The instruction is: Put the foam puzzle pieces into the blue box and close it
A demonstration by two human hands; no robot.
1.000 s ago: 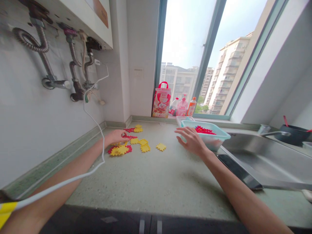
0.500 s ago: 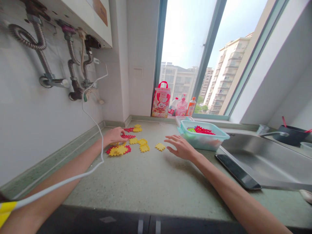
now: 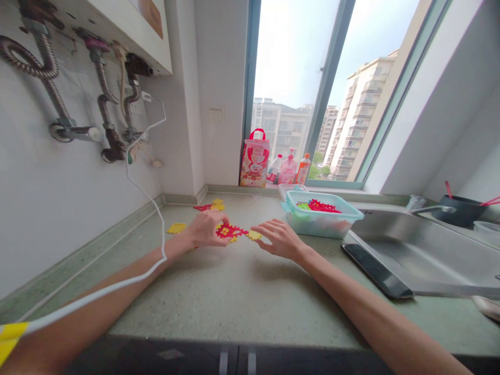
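My left hand (image 3: 206,229) is closed on a red toothed plastic piece (image 3: 231,231) with a window-like lattice. The tip of this piece reaches the edge of a yellow toothed piece (image 3: 253,236). Around that yellow piece, the thumb and fingers of my right hand (image 3: 280,239) rest on opposite edges. Farther back lie a red piece (image 3: 202,208) and some yellow pieces (image 3: 217,204). Left of my wrist is another yellow piece (image 3: 176,228). Other pieces under my left hand are mostly hidden.
A teal plastic box (image 3: 320,219) with red and green pieces stands right of my right hand. A black phone (image 3: 377,271) lies beside the steel sink (image 3: 414,250). A white cable (image 3: 128,278) crosses my left forearm. Bottles (image 3: 289,169) and a bag (image 3: 254,161) line the windowsill.
My left hand has moved right, bringing the red piece to the yellow one. My right hand has shifted left onto the yellow piece. The view has turned slightly right.
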